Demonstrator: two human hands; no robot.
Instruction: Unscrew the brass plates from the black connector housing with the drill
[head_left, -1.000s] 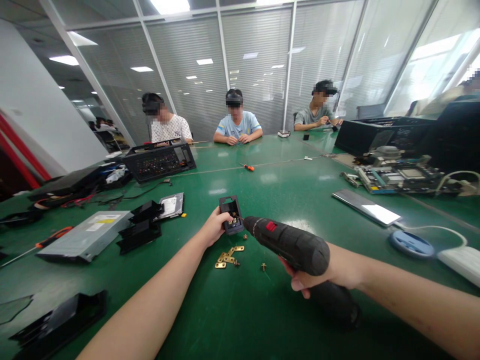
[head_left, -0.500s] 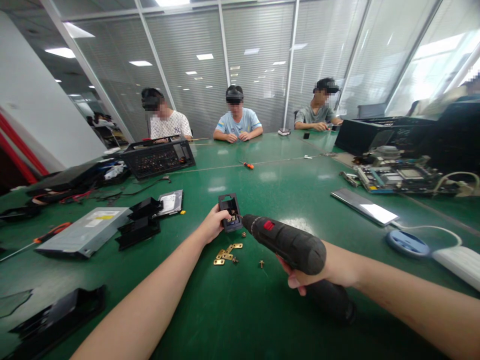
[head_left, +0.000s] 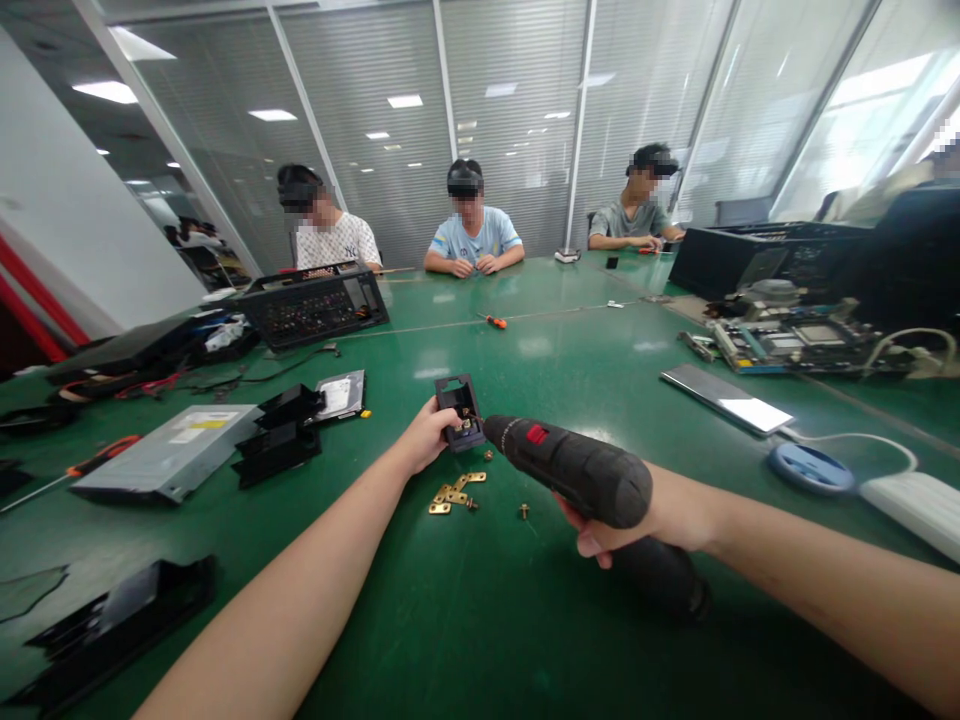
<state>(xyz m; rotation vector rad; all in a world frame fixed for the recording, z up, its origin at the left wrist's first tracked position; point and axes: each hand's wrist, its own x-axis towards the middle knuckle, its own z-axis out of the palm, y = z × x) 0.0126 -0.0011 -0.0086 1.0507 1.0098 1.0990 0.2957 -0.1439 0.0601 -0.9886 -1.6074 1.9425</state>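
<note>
My left hand grips a small black plastic housing by its left side, thumb over the rim. Small brass-coloured parts show inside the housing. Wrapped round the handle of a black cordless drill is my right hand. The drill points left, its tip at the right edge of the housing; whether it touches a screw there I cannot tell. Below the housing lie several brass plates in a loose pile. A small screw lies to their right, and others are close by the plates.
On the left are a metal drive box, black brackets, a hard drive and a screwdriver. To the right lie a phone-like slab, a blue round charger and a circuit board. Three people sit across the green table.
The whole view has shifted slightly, with table items sitting a little higher. Both hands keep their grips, and the drill tip stays at the housing. A far person's hands now show an orange-handled tool.
</note>
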